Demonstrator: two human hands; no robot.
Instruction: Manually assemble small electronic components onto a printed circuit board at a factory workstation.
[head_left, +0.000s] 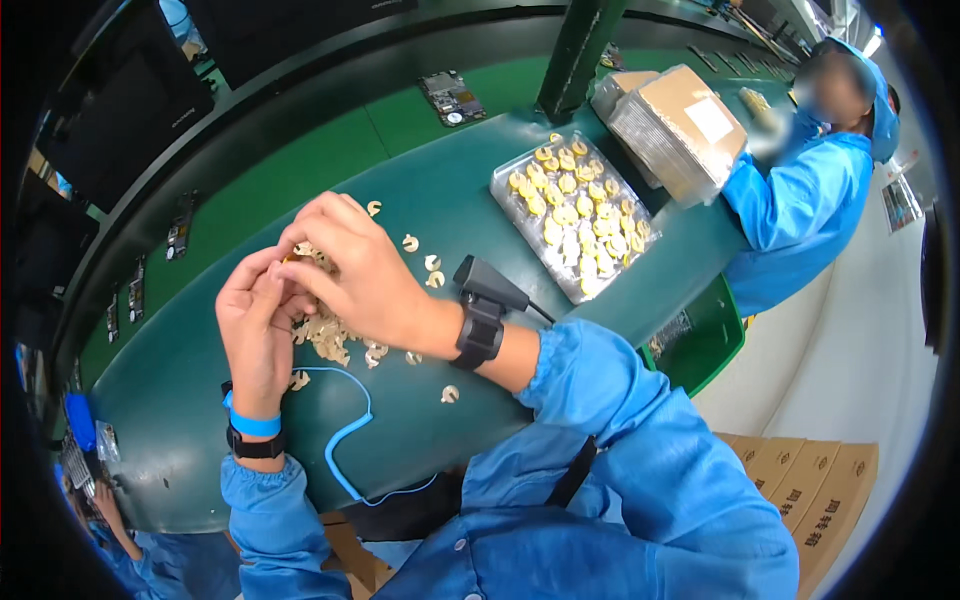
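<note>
My left hand (255, 315) and my right hand (365, 270) meet at the fingertips above the left part of the table. Thumbs and fingers of both are pinched together on a small yellow piece (289, 259), mostly hidden by the fingers. Right below them lies a heap of small beige notched discs (328, 338), partly covered by my hands. Several loose discs are scattered around it, one of them a notched disc (450, 394) nearer to me. Beyond my right forearm sits a clear plastic tray (527, 230) holding many yellow round pieces (566, 214).
A blue coiled cord (345, 432) runs from my left wristband (254, 425). A black device (490, 283) touches my right wrist area. Stacked trays with cardboard (680, 130) stand far right, beside a co-worker in blue (805, 190). A green bin (705, 345) is at the right table edge.
</note>
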